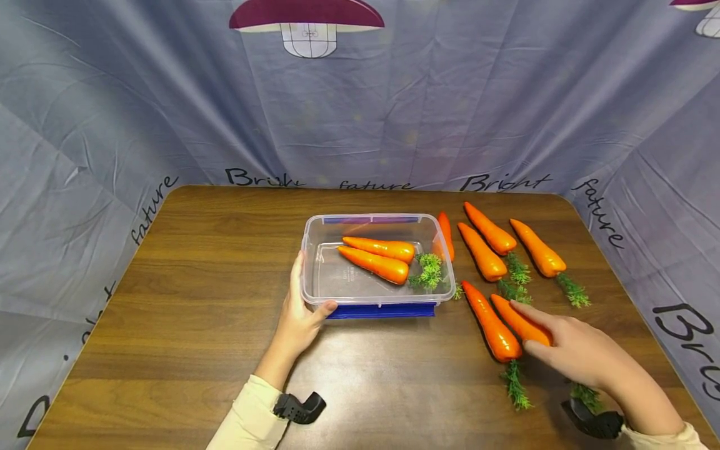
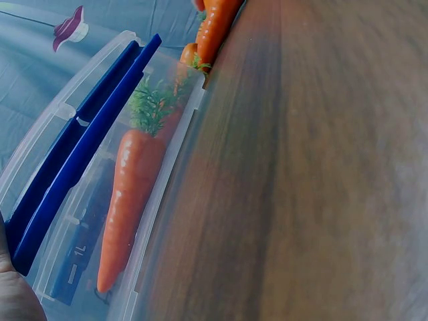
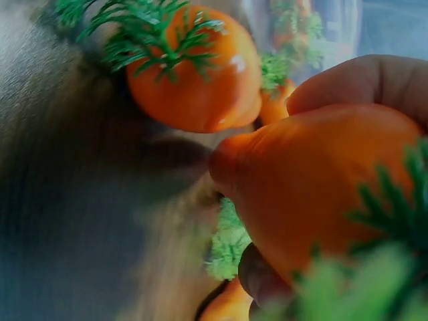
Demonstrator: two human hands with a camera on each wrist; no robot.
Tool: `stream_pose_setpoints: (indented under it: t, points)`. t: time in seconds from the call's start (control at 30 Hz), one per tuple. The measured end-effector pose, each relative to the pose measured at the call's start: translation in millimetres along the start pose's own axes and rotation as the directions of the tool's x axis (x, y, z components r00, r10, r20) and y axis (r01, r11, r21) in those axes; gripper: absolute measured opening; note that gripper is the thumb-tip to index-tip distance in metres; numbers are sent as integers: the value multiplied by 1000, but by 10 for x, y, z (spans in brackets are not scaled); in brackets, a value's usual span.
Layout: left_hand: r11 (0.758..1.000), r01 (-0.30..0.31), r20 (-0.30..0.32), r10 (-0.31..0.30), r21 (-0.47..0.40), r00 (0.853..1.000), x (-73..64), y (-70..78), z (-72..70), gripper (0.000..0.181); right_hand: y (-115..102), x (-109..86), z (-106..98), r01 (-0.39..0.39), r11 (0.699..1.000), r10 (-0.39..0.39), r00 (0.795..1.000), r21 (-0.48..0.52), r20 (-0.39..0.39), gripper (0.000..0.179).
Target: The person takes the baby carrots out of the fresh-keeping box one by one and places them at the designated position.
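Note:
A clear plastic container (image 1: 332, 281) with blue side clips (image 1: 379, 310) stands mid-table. Two carrots (image 1: 374, 265) with green tops (image 1: 430, 272) lie inside, tips pointing left. My left hand (image 1: 300, 322) holds the container's front left corner, thumb at the front rim and fingers along the left side. In the left wrist view a carrot (image 2: 130, 194) shows through the clear wall. At the right, my right hand (image 1: 579, 347) grips another carrot (image 1: 520, 322) around its thick end, thumb and fingers on opposite sides. Close beside it lies a carrot (image 1: 492, 322) with its leaves toward me.
Behind the right hand, three carrots (image 1: 482, 253) lie on the wooden table (image 1: 197, 294), leaves toward me. One more carrot (image 1: 445, 234) rests against or near the container's right side, partly seen through it. Grey printed cloth (image 1: 394, 125) hangs around the table.

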State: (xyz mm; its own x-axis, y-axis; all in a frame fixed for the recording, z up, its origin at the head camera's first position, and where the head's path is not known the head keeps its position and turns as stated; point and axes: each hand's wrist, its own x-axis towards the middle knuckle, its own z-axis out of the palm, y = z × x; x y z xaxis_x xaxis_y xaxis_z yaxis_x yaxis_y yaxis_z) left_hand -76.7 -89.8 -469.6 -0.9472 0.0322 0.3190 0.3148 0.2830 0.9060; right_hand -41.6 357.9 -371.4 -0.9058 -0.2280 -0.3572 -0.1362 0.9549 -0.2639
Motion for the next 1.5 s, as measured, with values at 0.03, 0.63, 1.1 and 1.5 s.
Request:
stream_pose_setpoints:
  t: [0.03, 0.63, 1.1, 1.5]
  points:
    - [1000, 2, 0, -2, 2, 1000, -1, 1, 0, 105, 12, 13, 8, 2, 1000, -2, 1000, 4, 6, 67]
    - [1000, 14, 6, -14, 14, 1000, 2, 1, -1, 106, 211, 174, 151, 102, 987, -102, 995, 124, -2, 63]
    - [1000, 15, -2, -15, 21, 1000, 3, -2, -1, 107, 247, 234, 251, 99, 986, -98, 995, 132, -9, 66]
    - [1000, 10, -2, -10, 23, 1000, 8, -2, 3, 106, 240, 236, 275, 28, 1000, -29, 999, 13, 40, 68]
